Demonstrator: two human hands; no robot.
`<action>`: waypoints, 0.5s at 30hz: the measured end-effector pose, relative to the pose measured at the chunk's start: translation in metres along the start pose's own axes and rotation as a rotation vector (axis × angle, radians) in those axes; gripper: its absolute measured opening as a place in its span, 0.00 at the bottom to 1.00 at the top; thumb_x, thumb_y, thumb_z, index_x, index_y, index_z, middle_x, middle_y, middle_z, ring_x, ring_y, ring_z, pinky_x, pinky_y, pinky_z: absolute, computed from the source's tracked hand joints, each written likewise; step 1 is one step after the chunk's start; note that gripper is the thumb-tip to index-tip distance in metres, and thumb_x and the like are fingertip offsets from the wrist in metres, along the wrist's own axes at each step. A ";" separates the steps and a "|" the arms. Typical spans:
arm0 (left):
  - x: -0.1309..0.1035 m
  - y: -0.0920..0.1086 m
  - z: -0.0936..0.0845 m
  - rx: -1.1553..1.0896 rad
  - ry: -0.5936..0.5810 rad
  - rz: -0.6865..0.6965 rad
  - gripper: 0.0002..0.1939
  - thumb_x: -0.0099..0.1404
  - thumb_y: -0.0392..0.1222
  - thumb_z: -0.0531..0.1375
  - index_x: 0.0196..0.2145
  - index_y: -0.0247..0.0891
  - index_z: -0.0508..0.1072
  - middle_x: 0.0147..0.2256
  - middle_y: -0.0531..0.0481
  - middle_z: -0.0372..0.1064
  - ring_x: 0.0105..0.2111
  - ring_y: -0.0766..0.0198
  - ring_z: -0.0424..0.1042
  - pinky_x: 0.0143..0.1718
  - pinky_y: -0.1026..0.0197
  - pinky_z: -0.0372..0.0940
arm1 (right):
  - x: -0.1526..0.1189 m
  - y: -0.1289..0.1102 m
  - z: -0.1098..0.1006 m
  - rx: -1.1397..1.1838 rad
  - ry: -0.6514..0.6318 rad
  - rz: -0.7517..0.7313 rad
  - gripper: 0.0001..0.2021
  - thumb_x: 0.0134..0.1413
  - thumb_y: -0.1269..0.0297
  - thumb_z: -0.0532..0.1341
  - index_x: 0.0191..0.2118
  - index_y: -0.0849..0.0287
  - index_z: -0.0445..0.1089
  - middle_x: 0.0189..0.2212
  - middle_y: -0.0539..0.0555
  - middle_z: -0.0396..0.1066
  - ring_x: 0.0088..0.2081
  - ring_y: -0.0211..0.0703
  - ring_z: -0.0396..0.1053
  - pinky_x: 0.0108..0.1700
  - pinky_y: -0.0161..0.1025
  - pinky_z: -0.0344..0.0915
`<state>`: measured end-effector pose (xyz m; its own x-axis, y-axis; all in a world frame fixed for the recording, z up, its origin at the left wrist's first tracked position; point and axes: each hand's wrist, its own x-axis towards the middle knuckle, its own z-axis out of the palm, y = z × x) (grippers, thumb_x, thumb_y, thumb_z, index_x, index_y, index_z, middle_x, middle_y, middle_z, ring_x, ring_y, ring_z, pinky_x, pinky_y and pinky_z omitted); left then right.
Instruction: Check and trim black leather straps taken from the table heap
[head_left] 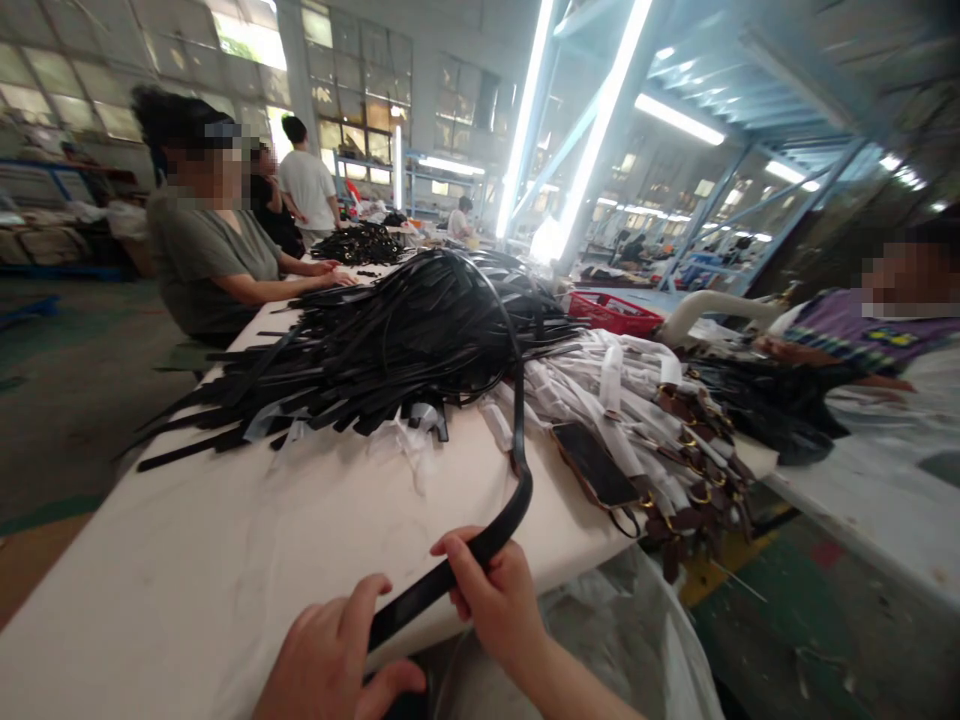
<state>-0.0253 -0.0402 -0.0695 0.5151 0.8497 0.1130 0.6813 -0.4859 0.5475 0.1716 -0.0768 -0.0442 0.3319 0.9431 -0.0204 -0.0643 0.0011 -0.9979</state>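
A long black strap (523,410) arches out of the big heap of black straps (390,330) and comes down across the table's front edge toward me. My right hand (495,590) is closed round it, with the thumb along its upper side. Lower down and to the left, my left hand (330,650) has the same strap between thumb and fingers, near the bottom of the view. The strap's lower end is hidden by that hand. Scraps of clear plastic film (409,440) lie at the heap's near edge.
Right of the heap lie a phone (592,465) and many white-wrapped straps with brown ends and gold rings (675,450). A red basket (613,312) stands behind them. One person (217,240) sits at the left, another (862,330) at the right. A plastic bag (622,640) hangs below the edge.
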 end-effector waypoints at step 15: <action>0.006 0.046 -0.004 0.088 -0.207 -0.054 0.19 0.63 0.26 0.50 0.51 0.36 0.64 0.41 0.41 0.77 0.42 0.52 0.76 0.43 0.52 0.69 | -0.023 0.017 0.030 -0.046 -0.080 -0.178 0.13 0.45 0.60 0.62 0.17 0.57 0.60 0.12 0.45 0.55 0.16 0.33 0.54 0.17 0.30 0.53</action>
<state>0.0070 -0.0566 -0.0400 0.5665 0.8189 -0.0922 0.7486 -0.4647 0.4728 0.1347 -0.0886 -0.0590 0.2585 0.9527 0.1597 0.0329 0.1566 -0.9871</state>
